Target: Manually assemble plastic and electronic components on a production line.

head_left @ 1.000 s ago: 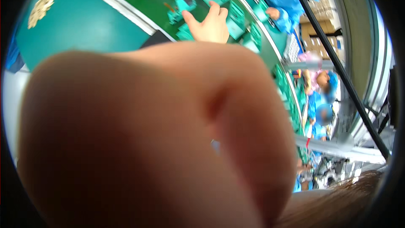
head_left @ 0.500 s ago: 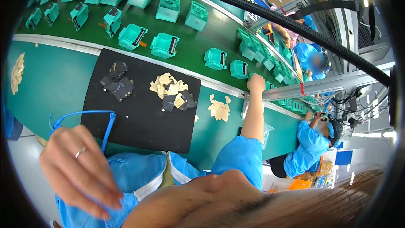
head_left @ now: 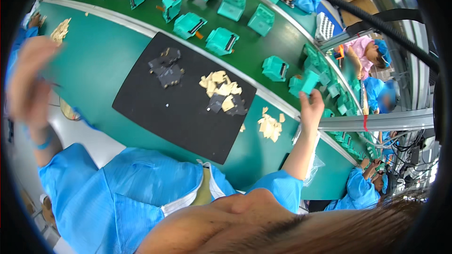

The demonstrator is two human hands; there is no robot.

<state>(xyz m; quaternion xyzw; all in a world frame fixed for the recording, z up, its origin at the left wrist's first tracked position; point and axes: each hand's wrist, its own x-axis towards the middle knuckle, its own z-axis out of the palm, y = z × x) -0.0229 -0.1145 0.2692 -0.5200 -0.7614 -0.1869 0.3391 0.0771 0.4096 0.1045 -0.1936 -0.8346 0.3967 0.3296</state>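
My right hand [head_left: 312, 108] is raised at the edge of the green conveyor, fingers closed on a teal plastic tray [head_left: 309, 83]. Just left of it stands a teal holder [head_left: 295, 84], partly covered. Another teal holder with a black strip [head_left: 275, 68] rests on the belt further left. Up at the far left, my left hand [head_left: 35, 82] is smeared by motion, with a blue band at its wrist; its fingers cannot be made out. Between the hands lies a black mat [head_left: 174, 117] bearing dark flat pieces [head_left: 167, 69] and a pile of cream-coloured pieces [head_left: 219, 84].
More cream pieces lie on the green table [head_left: 103, 66] at the far left and right of the mat [head_left: 270, 128]. Teal holders line the conveyor [head_left: 155, 21]. A metal rail [head_left: 376, 122] crosses at right, near a clear bag [head_left: 314, 167]. Other people work across and to the right.
My left hand has swung up and further left. My right hand has lifted a teal tray off the belt. The whole view has shifted and turned.
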